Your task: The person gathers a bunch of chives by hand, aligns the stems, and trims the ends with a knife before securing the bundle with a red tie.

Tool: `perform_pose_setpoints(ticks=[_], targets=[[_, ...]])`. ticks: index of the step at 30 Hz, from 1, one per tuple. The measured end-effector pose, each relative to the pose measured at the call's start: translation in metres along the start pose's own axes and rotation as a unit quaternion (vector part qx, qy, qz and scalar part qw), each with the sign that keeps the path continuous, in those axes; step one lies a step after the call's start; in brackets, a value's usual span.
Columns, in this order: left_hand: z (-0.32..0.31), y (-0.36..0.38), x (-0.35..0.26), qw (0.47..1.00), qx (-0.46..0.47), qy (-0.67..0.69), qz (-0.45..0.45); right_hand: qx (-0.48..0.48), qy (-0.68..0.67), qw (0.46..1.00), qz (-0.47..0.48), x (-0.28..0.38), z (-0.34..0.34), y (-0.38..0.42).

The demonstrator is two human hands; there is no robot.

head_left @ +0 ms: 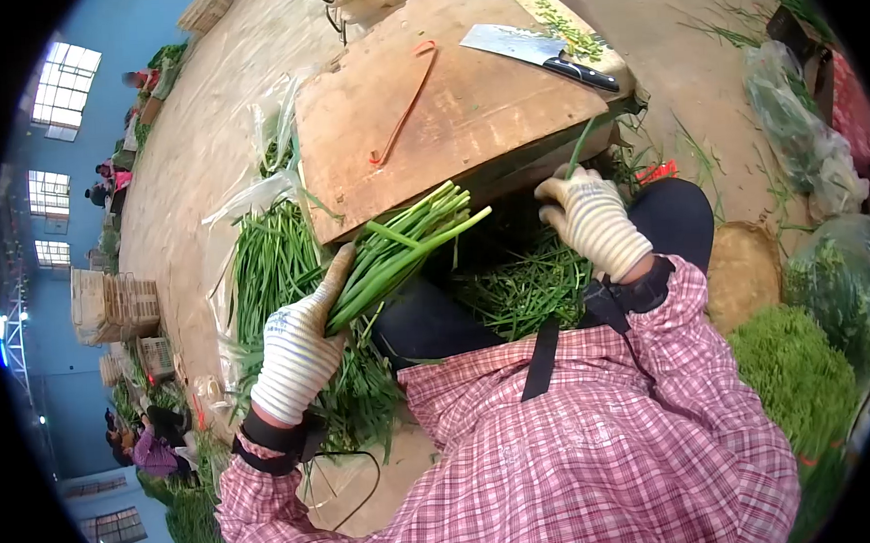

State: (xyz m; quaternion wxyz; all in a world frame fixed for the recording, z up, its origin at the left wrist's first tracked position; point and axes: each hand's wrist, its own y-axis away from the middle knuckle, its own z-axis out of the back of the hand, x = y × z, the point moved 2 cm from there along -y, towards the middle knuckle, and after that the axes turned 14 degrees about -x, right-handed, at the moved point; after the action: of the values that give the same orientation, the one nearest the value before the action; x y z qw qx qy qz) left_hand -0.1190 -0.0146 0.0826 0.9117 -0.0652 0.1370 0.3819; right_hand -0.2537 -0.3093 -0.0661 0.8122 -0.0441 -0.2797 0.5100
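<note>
My left hand (297,345), in a striped work glove, is closed around a bunch of garlic chives (396,259). Their pale cut ends point up and right, by the near edge of a wooden board (379,99). Pinched in the gloved fingers of my right hand (593,218) is a single green chive leaf (581,147). Below that hand, loose green trimmings (523,292) lie between my legs. A larger heap of chives (271,254) rests on plastic beside my left hand.
On the board lie a cleaver (512,43) with a black handle and an orange strap (406,103). Chopped green bits (570,28) lie beside the blade. Bagged greens (828,274) stand at right. Baskets (116,305) and other people (156,444) are at far left.
</note>
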Motion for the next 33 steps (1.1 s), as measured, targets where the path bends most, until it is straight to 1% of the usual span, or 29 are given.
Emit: perform_pose_setpoints(ticks=[1,2,3,4,5,6,7,8,9,10,11,12,14,15,16,17,18,20,21,22,24,26,27,28,30,31,32,33], targets=[[0.0,0.001,-0.001,1.0,0.0,-0.001,0.0,-0.101,-0.021,0.993,0.053,0.004,0.004,0.003],[-0.001,0.002,-0.004,0.999,-0.035,-0.024,-0.027,-0.102,-0.127,0.986,0.019,0.008,0.003,0.005],[-0.003,0.002,-0.007,0.995,-0.069,-0.046,-0.053,-0.07,-0.264,0.96,-0.068,0.019,0.011,0.001],[-0.006,0.003,-0.008,0.996,-0.064,-0.044,-0.053,-0.036,-0.393,0.905,-0.157,0.031,0.016,0.001],[-0.01,0.002,-0.008,0.99,-0.089,-0.075,-0.08,-0.058,-0.397,0.896,-0.19,0.039,0.019,0.001],[-0.014,0.001,-0.008,0.982,-0.115,-0.105,-0.107,-0.059,-0.395,0.897,-0.19,0.043,0.013,-0.001],[-0.02,0.0,-0.008,0.98,-0.133,-0.094,-0.117,-0.063,-0.371,0.91,-0.175,0.046,0.003,-0.002],[-0.024,-0.001,-0.008,0.98,-0.132,-0.092,-0.121,-0.067,-0.345,0.922,-0.16,0.048,-0.006,-0.003],[-0.029,-0.002,-0.008,0.975,-0.139,-0.104,-0.139,-0.076,-0.354,0.924,-0.12,0.053,-0.014,-0.003],[-0.033,-0.004,-0.009,0.97,-0.147,-0.115,-0.158,0.021,-0.547,0.801,-0.242,0.057,-0.023,-0.001],[-0.038,-0.004,-0.01,0.964,-0.151,-0.141,-0.167,0.036,-0.619,0.721,-0.309,0.056,-0.031,0.004],[-0.04,-0.005,-0.01,0.964,-0.152,-0.138,-0.167,0.052,-0.681,0.63,-0.369,0.055,-0.038,0.007],[-0.041,-0.005,-0.006,0.947,-0.163,-0.193,-0.199,0.022,-0.559,0.774,-0.296,0.035,-0.037,0.009],[-0.039,-0.005,-0.004,0.945,-0.161,-0.199,-0.203,0.023,-0.484,0.82,-0.305,0.021,-0.039,0.007],[-0.037,-0.004,0.0,0.946,-0.16,-0.2,-0.2,-0.052,-0.357,0.883,-0.299,-0.001,-0.051,0.009],[-0.037,-0.004,0.002,0.939,-0.156,-0.215,-0.217,-0.093,-0.246,0.943,-0.202,-0.01,-0.041,0.004],[-0.038,-0.004,0.003,0.932,-0.15,-0.229,-0.235,-0.132,-0.129,0.978,-0.101,-0.012,-0.027,-0.002],[-0.044,-0.006,0.0,0.929,-0.154,-0.232,-0.245,-0.091,-0.196,0.976,0.026,0.018,0.001,-0.021],[-0.047,-0.008,-0.005,0.921,-0.147,-0.234,-0.274,-0.063,-0.219,0.971,0.079,0.037,0.008,-0.027],[-0.05,-0.009,-0.01,0.912,-0.141,-0.235,-0.304,0.004,-0.248,0.965,0.084,0.051,0.006,-0.031],[-0.053,-0.012,-0.018,0.908,-0.126,-0.225,-0.332,0.152,-0.352,0.909,0.163,0.06,-0.011,-0.039],[-0.057,-0.012,-0.017,0.909,-0.102,-0.229,-0.332,0.189,-0.444,0.873,0.072,0.062,-0.026,-0.036],[-0.058,-0.011,-0.016,0.91,-0.102,-0.227,-0.33,0.162,-0.511,0.843,0.041,0.061,-0.027,-0.034],[-0.059,-0.011,-0.013,0.913,-0.108,-0.228,-0.321,0.177,-0.592,0.781,-0.091,0.061,-0.031,-0.028],[-0.058,-0.01,-0.008,0.915,-0.11,-0.228,-0.314,0.142,-0.667,0.697,-0.223,0.054,-0.031,-0.023],[-0.056,-0.01,-0.006,0.916,-0.121,-0.22,-0.313,0.11,-0.721,0.643,-0.235,0.041,-0.045,-0.022],[-0.055,-0.01,-0.003,0.916,-0.134,-0.212,-0.312,0.081,-0.785,0.554,-0.267,0.028,-0.059,-0.019],[-0.052,-0.01,0.001,0.919,-0.139,-0.213,-0.303,0.067,-0.757,0.579,-0.295,0.011,-0.062,-0.02]])
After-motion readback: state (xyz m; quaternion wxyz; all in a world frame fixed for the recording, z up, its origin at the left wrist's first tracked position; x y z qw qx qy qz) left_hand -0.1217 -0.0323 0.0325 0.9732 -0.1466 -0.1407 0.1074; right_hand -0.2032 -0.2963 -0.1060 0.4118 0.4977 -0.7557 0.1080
